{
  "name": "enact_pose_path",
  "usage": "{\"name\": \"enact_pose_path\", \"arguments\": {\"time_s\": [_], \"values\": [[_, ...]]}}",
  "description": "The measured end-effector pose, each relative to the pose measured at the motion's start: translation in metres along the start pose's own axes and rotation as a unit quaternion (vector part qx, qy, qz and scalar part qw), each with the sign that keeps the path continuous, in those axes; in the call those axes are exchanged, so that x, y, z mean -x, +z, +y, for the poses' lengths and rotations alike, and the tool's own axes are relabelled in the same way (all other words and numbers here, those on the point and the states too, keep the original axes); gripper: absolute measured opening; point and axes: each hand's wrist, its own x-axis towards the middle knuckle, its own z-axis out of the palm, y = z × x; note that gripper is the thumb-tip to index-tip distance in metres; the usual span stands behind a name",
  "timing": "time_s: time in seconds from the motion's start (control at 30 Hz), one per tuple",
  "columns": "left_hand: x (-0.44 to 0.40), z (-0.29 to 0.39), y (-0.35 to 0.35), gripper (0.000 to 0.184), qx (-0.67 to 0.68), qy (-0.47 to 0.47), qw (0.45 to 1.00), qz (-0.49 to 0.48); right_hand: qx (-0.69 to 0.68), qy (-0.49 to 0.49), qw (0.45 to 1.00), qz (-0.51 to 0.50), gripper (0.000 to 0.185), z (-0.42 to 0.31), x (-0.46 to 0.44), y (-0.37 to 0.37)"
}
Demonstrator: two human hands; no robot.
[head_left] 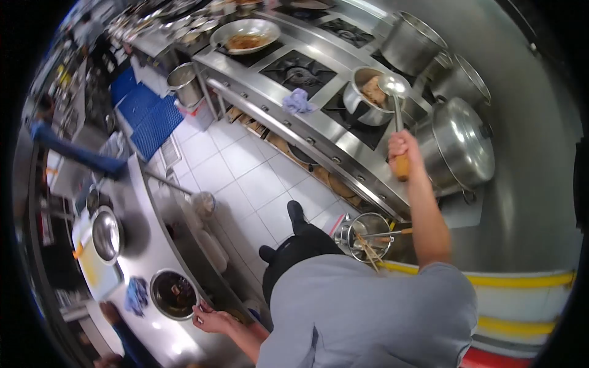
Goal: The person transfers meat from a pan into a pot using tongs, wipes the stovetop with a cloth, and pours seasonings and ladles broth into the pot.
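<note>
My right hand (402,147) is closed round the wooden handle of a steel ladle (397,113). The ladle's round head is over a small steel pot (354,98) on the stove, where a pale brown chunk of food (372,91) shows. On the opposite side, my left hand (211,319) is pinched at the rim of a metal bowl (157,279) on the counter. Dark liquid with some reddish-brown pieces (180,289) lies in that bowl. A crumpled blue cloth (136,295) is beside it.
Large stockpots (457,144) stand behind the small pot. A wok (248,35) with brown liquid and a cloth (298,102) rest on the stove. Below my right arm, a utensil pot (371,224) holds tools. Another metal bowl (107,235) is on the counter; co-workers' arms (76,149) reach in.
</note>
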Motion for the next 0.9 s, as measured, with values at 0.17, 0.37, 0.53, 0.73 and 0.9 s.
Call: {"name": "enact_pose_path", "arguments": {"time_s": [0.17, 0.37, 0.53, 0.73, 0.9], "values": [[0.036, -0.002, 0.125, 0.019, -0.014, -0.043, 0.965, -0.257, -0.149, -0.034, 0.985, -0.085, 0.024, -0.106, 0.065, 0.053], [0.109, -0.028, 0.266, 0.017, -0.035, -0.109, 0.898, -0.426, -0.021, -0.172, 0.984, -0.040, 0.018, -0.245, 0.064, 0.073], [0.209, -0.059, 0.357, 0.024, -0.026, -0.162, 0.845, -0.509, 0.266, -0.314, 0.888, 0.205, 0.011, -0.363, 0.018, 0.050], [0.326, -0.071, 0.440, 0.023, -0.079, -0.237, 0.751, -0.612, 0.546, -0.246, 0.672, 0.436, 0.012, -0.485, -0.040, -0.008], [0.388, -0.091, 0.492, 0.023, -0.131, -0.266, 0.679, -0.671, 0.568, -0.171, 0.627, 0.504, 0.014, -0.553, -0.076, -0.049]]}}
